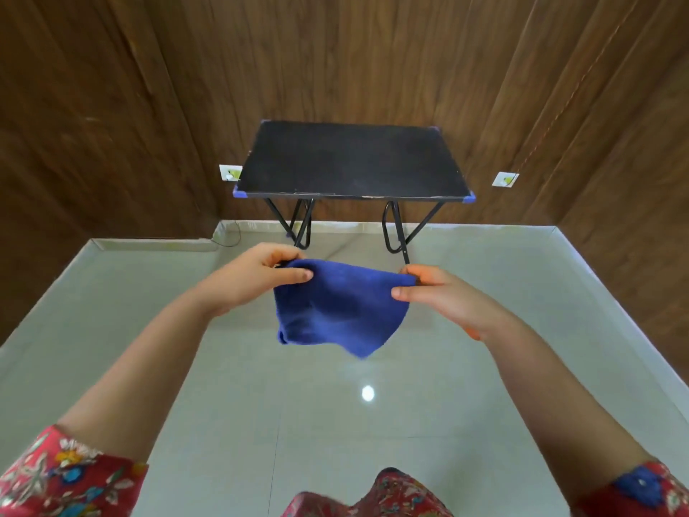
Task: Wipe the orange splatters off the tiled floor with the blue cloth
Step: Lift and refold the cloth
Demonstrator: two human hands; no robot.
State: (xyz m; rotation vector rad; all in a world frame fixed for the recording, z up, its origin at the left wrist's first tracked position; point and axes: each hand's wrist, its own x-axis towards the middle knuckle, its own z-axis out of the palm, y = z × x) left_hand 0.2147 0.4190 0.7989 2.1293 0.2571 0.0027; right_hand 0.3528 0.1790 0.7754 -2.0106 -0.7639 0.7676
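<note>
You've got the blue cloth (337, 307) up in mid-air over the tiled floor (223, 404), left hand (257, 278) & right hand (428, 296) each pinching a top corner, prob to spread it flat before wiping, no orange splatters in view.

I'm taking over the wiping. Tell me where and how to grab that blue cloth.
Probably pinch the blue cloth at its stretched top edge, coming from above between the left hand and right hand, which pinch its upper corners. The rest hangs limp.
</note>
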